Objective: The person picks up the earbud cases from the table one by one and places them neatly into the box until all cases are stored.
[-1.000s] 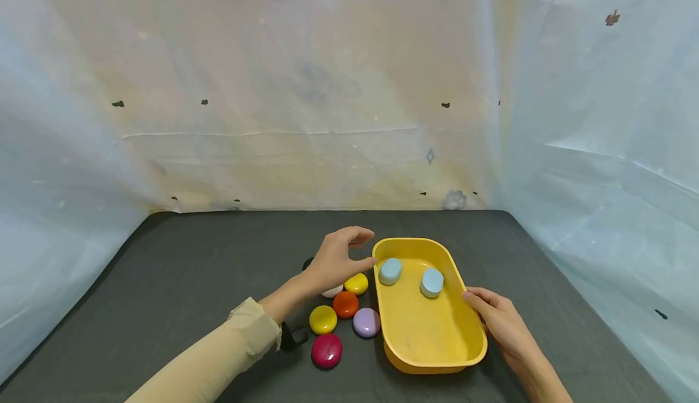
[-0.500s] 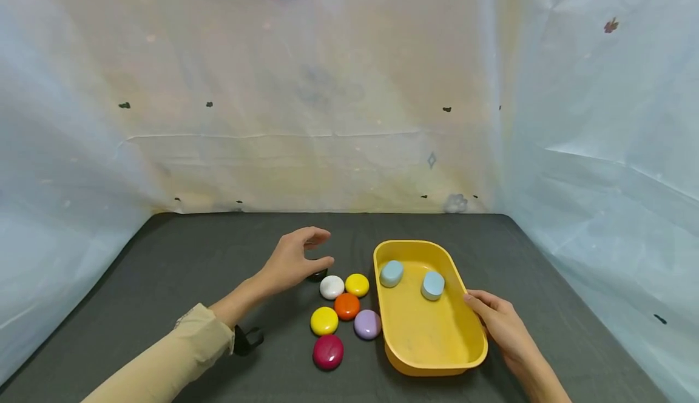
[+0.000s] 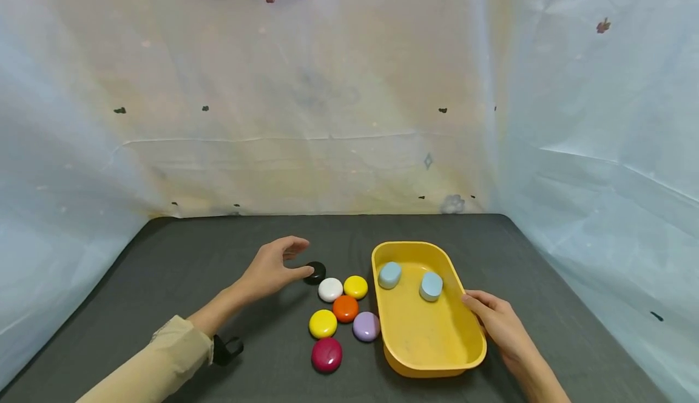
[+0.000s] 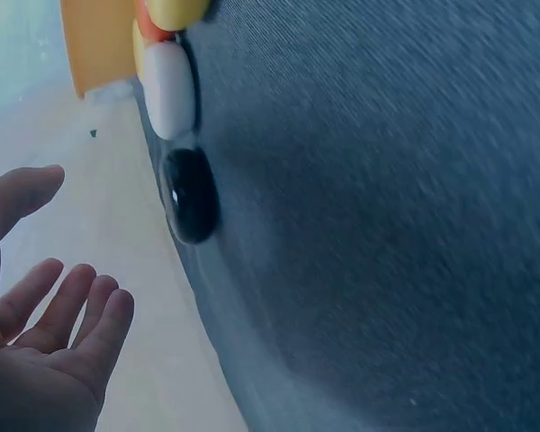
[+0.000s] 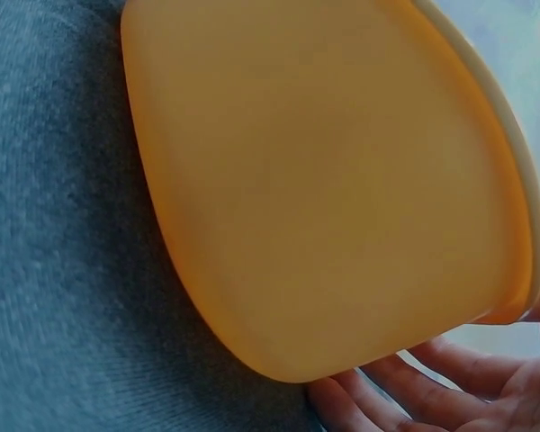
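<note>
My left hand [image 3: 273,269] hovers with thumb and fingers spread, just left of a smooth black round piece [image 3: 315,273]. In the left wrist view that hand holds nothing, and a gap separates it from the black piece [image 4: 192,196]. A yellow plastic tub [image 3: 431,354] stands to the right, with two light blue pieces [image 3: 390,275] inside it. On the tub's right side, my right hand [image 3: 505,327] grips the rim, thumb on top. The right wrist view has its fingers [image 5: 432,391] under the tub's outer wall [image 5: 324,198].
Left of the tub lie several glossy round pieces: white [image 3: 330,290], orange [image 3: 346,309], purple [image 3: 366,326], dark red [image 3: 326,355] and two yellow ones [image 3: 323,324]. A dark grey cloth [image 3: 164,281] covers the table. Pale sheeting [image 3: 327,87] surrounds it at the back and sides.
My left hand has moved left from the tub's edge to beside the black piece, uncovering the white one. The right hand stays on the tub, which holds the same two blue pieces.
</note>
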`<state>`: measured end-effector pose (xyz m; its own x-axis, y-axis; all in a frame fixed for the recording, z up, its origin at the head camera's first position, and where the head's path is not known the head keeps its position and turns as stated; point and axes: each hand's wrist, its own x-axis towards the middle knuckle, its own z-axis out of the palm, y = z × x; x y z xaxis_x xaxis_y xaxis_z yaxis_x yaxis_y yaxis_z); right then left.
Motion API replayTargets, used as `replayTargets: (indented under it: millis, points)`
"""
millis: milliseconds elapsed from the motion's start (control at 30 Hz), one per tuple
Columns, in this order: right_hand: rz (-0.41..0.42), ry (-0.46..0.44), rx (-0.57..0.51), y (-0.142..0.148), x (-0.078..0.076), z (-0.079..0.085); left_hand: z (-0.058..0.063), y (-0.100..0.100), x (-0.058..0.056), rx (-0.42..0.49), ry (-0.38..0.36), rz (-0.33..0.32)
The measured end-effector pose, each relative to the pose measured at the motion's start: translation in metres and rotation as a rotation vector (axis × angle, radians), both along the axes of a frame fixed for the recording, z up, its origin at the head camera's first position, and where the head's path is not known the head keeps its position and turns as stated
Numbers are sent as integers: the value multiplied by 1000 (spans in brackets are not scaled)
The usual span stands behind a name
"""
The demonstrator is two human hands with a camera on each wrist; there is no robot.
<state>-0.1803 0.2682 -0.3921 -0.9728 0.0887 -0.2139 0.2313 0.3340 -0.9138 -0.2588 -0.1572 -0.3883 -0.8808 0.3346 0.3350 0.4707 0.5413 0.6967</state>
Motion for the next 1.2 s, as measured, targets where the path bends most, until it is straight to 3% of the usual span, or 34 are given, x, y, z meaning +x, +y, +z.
replayTargets:
  millis: [233,433,633,1200]
  points:
    - [10,-2,6,1,0,-2,-8,-8,-7,-16,-85,-7]
    - [0,4,3,2,-2,-2,-12,-6,-14,-42,-154,-59]
    - [-2,-6,-2,1,0,-3,-16,-3,-17,-30,-164,-101]
    - [-14,-14,-8,0,0,-3,-21,-2,-27,-37,-189,-127]
